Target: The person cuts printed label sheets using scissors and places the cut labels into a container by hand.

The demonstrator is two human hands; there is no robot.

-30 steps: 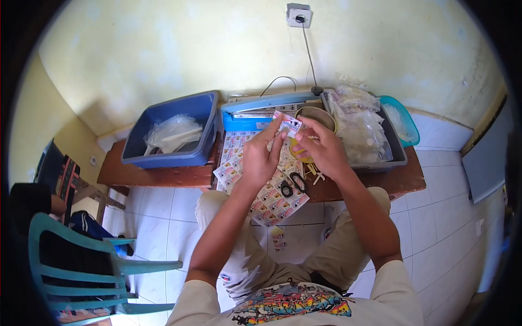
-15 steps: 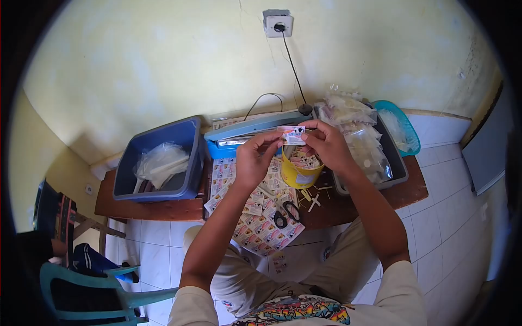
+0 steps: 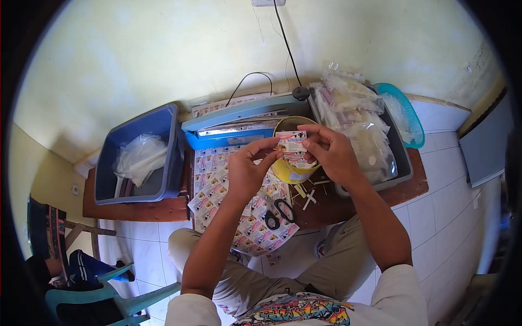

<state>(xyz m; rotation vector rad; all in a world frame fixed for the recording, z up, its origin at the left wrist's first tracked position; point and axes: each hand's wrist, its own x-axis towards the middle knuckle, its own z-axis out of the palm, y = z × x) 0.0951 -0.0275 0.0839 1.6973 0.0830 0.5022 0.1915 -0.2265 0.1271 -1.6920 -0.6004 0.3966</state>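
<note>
A small printed paper label [image 3: 292, 139] is stretched between my two hands. My left hand [image 3: 251, 167] pinches its left edge between thumb and fingers. At its right edge, my right hand [image 3: 333, 153] grips with thumb and forefinger. Directly below is a round yellow tub [image 3: 293, 175] with more cut labels inside, partly hidden by my hands. Black-handled scissors [image 3: 280, 213] lie on printed label sheets [image 3: 217, 187] in front of the tub.
A blue sealing machine [image 3: 234, 126] stands behind the tub. To the left, a blue-grey bin [image 3: 175, 163] holds clear plastic bags. Filled bags [image 3: 361, 125] crowd a grey bin on the right, beside a turquoise basket [image 3: 416, 122]. A green chair [image 3: 117, 293] is at lower left.
My head view has shifted, so the wall socket sits almost out of frame. Both hands still hold the label, now lower over the tub and tilted to show more of its face.
</note>
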